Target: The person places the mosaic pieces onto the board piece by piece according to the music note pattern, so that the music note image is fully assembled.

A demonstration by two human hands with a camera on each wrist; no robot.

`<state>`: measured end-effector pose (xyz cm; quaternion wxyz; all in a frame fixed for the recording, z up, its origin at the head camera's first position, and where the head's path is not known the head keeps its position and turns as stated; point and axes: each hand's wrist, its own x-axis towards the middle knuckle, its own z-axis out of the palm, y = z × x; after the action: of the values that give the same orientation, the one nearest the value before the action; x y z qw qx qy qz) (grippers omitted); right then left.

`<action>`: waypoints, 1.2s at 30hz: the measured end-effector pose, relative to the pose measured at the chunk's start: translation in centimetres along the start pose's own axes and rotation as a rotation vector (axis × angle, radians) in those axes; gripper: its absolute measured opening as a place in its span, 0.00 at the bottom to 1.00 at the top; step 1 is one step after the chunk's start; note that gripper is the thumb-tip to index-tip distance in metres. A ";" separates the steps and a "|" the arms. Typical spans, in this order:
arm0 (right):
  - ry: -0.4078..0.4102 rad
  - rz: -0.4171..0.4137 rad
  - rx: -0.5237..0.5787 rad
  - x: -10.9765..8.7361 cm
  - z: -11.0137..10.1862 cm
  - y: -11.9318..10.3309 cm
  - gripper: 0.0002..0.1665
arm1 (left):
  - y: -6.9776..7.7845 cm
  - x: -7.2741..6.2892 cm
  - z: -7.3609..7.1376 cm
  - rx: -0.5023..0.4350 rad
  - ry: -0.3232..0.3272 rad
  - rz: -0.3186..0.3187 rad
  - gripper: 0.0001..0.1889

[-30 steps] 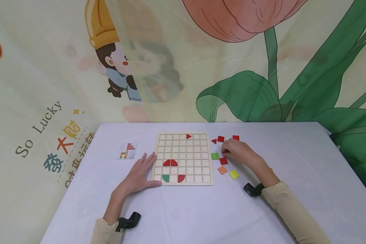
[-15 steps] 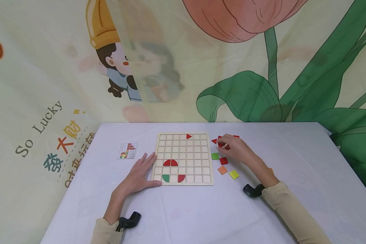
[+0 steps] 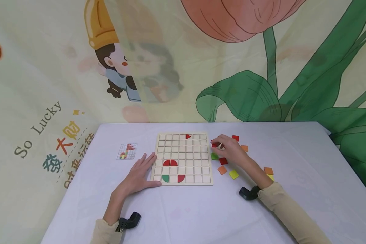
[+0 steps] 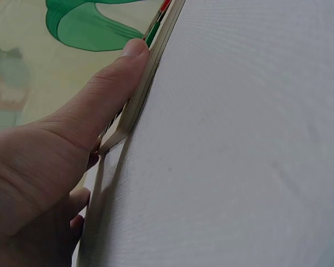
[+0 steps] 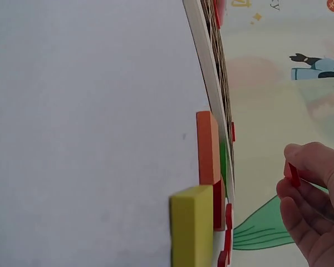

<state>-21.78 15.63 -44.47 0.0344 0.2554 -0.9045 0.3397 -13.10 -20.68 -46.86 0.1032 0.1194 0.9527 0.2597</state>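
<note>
My left hand (image 3: 138,176) lies spread at the near left corner of a wooden grid board (image 3: 197,156), fingers along its left edge. In the left wrist view the thumb (image 4: 108,92) rests on the board's rim. My right hand (image 3: 231,148), raised just right of the board, pinches a small red piece (image 5: 290,173) between thumb and fingers; its full outline is partly hidden. On the board are a red triangle (image 3: 188,136), two red quarter-circles (image 3: 170,163) side by side, a green quarter-circle (image 3: 166,178) and another red quarter-circle (image 3: 181,178).
Loose squares lie right of the board: green (image 3: 214,156), red (image 3: 223,161), orange (image 3: 222,169) and yellow (image 3: 234,174). Farther off are a red square (image 3: 235,138) and orange ones (image 3: 244,148). A pattern card (image 3: 126,151) lies to the left. A printed cloth hangs behind the table.
My right hand has risen from among the loose pieces with a red piece in its fingers and shifted left toward the board. The left hand has stayed in place.
</note>
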 end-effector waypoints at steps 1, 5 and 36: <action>0.005 0.000 0.004 0.1 0.1 -0.1 0.14 | 0.0 0.0 0.1 0.000 0.002 -0.001 0.55; 0.013 -0.016 0.029 1.0 0.6 -0.8 0.10 | -0.1 0.0 0.0 0.001 0.001 0.002 0.55; -0.214 0.122 -0.122 6.7 4.1 -2.4 0.08 | 0.1 0.0 -0.2 0.009 -0.024 -0.002 0.55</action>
<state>-25.98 8.59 -44.59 -0.0674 0.2319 -0.9359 0.2564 -13.16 -20.68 -46.67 0.1142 0.1222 0.9527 0.2538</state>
